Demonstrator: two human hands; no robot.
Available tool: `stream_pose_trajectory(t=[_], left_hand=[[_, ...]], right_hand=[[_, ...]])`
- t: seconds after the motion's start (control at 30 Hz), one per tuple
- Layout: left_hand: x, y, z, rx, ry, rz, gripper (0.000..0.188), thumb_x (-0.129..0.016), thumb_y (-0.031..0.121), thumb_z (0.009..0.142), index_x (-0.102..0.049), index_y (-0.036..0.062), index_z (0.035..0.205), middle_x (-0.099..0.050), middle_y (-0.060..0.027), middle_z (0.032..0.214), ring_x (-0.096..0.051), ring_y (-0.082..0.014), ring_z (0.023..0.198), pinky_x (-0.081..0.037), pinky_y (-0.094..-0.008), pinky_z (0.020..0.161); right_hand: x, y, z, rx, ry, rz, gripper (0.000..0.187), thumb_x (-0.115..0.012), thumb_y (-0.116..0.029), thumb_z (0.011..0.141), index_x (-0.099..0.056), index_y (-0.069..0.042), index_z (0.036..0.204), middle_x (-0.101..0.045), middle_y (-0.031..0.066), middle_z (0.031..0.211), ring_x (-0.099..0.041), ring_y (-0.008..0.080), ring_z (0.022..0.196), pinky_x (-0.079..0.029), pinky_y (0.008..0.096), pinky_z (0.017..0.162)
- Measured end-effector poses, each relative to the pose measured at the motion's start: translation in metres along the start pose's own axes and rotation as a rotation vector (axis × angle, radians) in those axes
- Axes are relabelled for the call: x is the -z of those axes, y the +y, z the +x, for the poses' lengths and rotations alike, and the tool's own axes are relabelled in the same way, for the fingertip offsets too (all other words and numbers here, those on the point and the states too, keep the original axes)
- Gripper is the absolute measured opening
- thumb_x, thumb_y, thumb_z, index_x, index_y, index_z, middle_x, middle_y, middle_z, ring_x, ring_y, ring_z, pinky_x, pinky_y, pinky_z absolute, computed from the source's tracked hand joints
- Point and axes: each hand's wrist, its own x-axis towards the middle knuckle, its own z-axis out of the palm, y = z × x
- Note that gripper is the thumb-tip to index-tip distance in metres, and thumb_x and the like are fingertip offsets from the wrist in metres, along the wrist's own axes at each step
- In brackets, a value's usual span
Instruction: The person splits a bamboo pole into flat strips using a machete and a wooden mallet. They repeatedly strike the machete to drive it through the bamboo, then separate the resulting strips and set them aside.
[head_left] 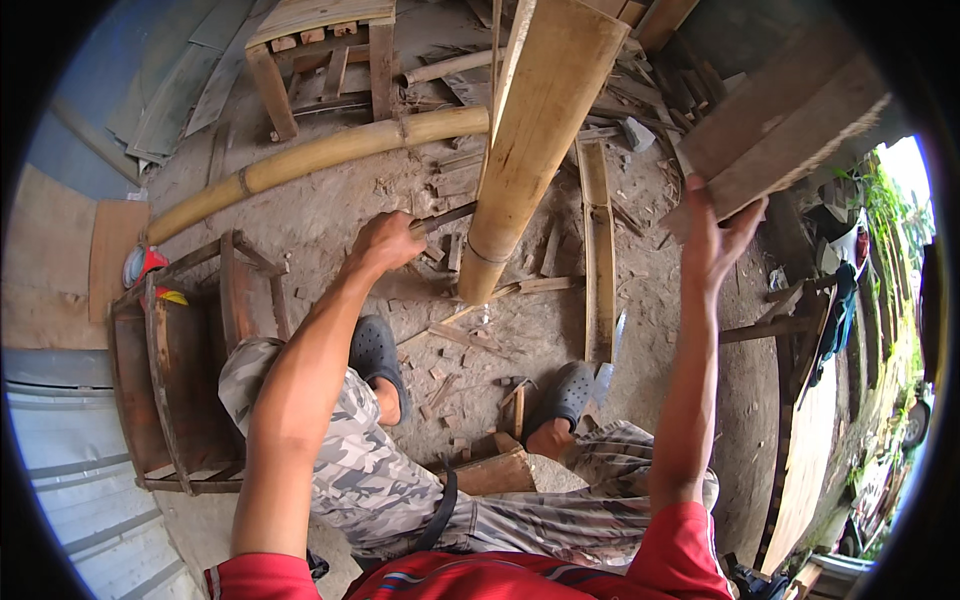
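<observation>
My left hand (390,243) is closed around the handle of a large knife (447,215). Its dark blade points right and meets the left edge of a thick bamboo pole (540,130), and whether it is cut into the pole cannot be seen. The pole slants from the top of the view down toward my feet, with a thin split strip (503,95) along its left side. To the right, my right hand (712,235) has its fingers spread against the lower edge of a rough wooden plank piece (785,125).
A long curved bamboo length (320,165) lies at the left, below a wooden stool (325,30). A wooden frame (195,360) stands by my left knee. Between pole and right arm lies a split bamboo half (598,250). A saw (605,375) and a hammer (518,395) are near my feet.
</observation>
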Motion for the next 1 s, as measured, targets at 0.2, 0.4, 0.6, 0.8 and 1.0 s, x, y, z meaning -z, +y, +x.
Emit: stream_pose_trajectory(t=[0.2,0.4,0.6,0.8,1.0], left_hand=[[0.01,0.031,-0.008,0.005,-0.037,0.079,0.023,-0.069,0.016,0.083,-0.069,-0.0022,0.096,-0.067,-0.0176,0.078,-0.065,-0.0269,0.067,-0.055,-0.0398,0.063],[-0.017,-0.004,0.009,-0.023,-0.014,0.068,0.033,-0.069,0.024,0.08,-0.069,-0.0035,0.098,-0.071,-0.0227,0.087,-0.07,-0.0358,0.081,-0.056,-0.045,0.072],[-0.011,0.007,-0.016,-0.079,-0.006,0.081,0.038,-0.067,0.031,0.081,-0.07,-0.0008,0.102,-0.071,-0.0248,0.09,-0.07,-0.039,0.084,-0.056,-0.0454,0.075],[-0.017,0.005,-0.016,-0.066,-0.003,-0.008,0.033,-0.067,0.024,0.081,-0.069,-0.003,0.099,-0.07,-0.0245,0.087,-0.071,-0.0372,0.08,-0.055,-0.0454,0.073],[-0.01,-0.003,-0.008,-0.053,0.008,0.085,0.027,-0.068,0.02,0.079,-0.069,-0.0042,0.091,-0.07,-0.025,0.082,-0.07,-0.0361,0.071,-0.055,-0.0445,0.065]], right_hand=[[0.02,0.102,-0.093,-0.487,-0.88,-0.767,0.08,-0.08,-0.036,0.068,-0.044,0.005,0.127,-0.064,0.0301,0.108,-0.065,0.0411,0.102,-0.052,0.0446,0.086],[0.028,0.072,-0.044,-0.413,-0.564,-0.493,0.065,-0.082,-0.033,0.066,-0.055,0.0,0.115,-0.067,0.0186,0.099,-0.064,0.0287,0.081,-0.053,0.0384,0.077],[0.023,-0.015,0.051,0.022,-0.088,-0.277,0.064,-0.079,-0.033,0.076,-0.05,0.004,0.12,-0.06,0.0163,0.106,-0.06,0.023,0.094,-0.051,0.0347,0.075],[0.01,0.062,-0.051,-0.111,-0.399,-0.2,0.076,-0.077,-0.032,0.076,-0.037,0.003,0.13,-0.057,0.0296,0.116,-0.064,0.0387,0.098,-0.056,0.048,0.08],[0.014,0.079,-0.081,-0.428,-0.747,-0.578,0.063,-0.081,-0.035,0.068,-0.051,0.001,0.11,-0.068,0.0247,0.098,-0.068,0.0393,0.083,-0.056,0.0459,0.077]])
